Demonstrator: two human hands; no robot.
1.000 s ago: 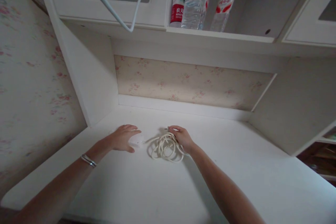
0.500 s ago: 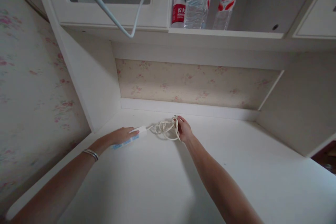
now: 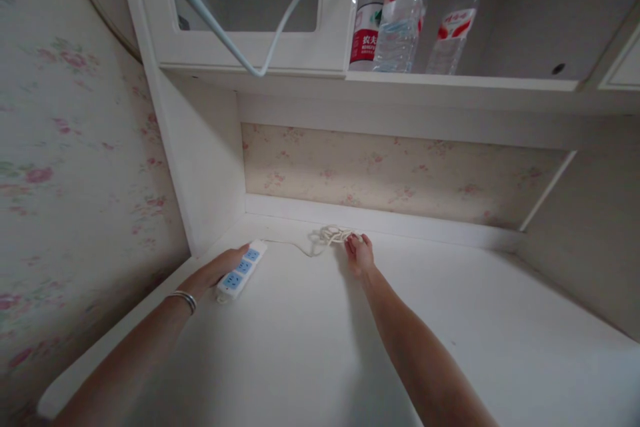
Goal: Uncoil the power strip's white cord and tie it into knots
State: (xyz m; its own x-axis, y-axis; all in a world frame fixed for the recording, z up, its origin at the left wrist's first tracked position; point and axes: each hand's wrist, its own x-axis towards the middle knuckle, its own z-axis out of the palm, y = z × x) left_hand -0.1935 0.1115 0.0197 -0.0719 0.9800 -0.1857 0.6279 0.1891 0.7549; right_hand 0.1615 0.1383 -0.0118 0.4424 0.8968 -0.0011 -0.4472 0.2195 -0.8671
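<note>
My left hand (image 3: 228, 263) grips a white power strip (image 3: 242, 271) by its left side, with the blue socket faces turned up toward me. A thin cream cord (image 3: 305, 252) runs from the strip's far end to a loose coil (image 3: 332, 234) on the white desktop. At the coil's right end, my right hand (image 3: 359, 255) has its fingers closed on the cord. Whether the plug is among those fingers is too small to tell.
White cabinets hang above the desk (image 3: 300, 347). Several plastic bottles (image 3: 401, 20) stand on the open shelf (image 3: 460, 83). A pale bent rod (image 3: 260, 71) hangs down at upper left. A side panel (image 3: 210, 167) bounds the desk's left.
The power strip has turned so its sockets face up and has moved left from the coil. A length of cord now stretches between them. The coil sits more bunched; the view has shifted.
</note>
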